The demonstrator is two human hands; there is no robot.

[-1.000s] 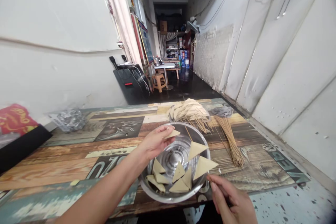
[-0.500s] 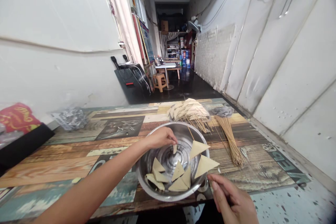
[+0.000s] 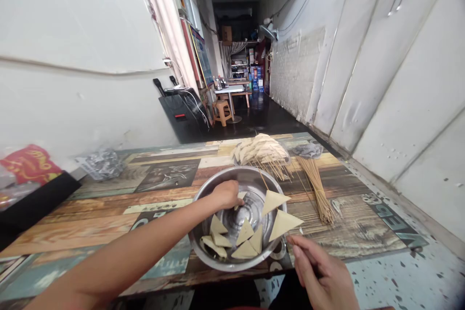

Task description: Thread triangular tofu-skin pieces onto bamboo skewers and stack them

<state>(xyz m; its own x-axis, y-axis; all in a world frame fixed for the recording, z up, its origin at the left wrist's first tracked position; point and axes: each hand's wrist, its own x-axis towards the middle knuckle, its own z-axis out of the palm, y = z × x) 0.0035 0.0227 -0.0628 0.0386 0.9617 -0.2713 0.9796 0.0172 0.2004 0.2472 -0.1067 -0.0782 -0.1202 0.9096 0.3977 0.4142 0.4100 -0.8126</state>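
Inside a steel bowl (image 3: 198, 252) on the table, my left hand (image 3: 228, 194) has its fingers closed around a pale triangular slice (image 3: 241, 197) that looks like dried tofu; the hand partly hides it. My right hand (image 3: 319, 269), at the bowl's right rim, is closed on a thin wooden skewer (image 3: 263, 179). Two tofu triangles, an upper one (image 3: 274, 201) and a lower one (image 3: 285, 225), are threaded on that skewer and sit over the bowl's right side. Several loose tofu triangles (image 3: 250, 244) lie in the bottom of the bowl.
Beyond the bowl lies a pile of skewered tofu triangles (image 3: 261, 149). A bundle of bare skewers (image 3: 316, 189) with grey plastic at its far end lies to the right. A crumpled plastic bag (image 3: 101, 164) and a black tray (image 3: 39, 198) with a red packet (image 3: 31, 164) are at left.
My left hand has moved slightly left and turned, with the tofu slice now mostly behind its fingers. My right hand and the skewer with two triangles have hardly moved.
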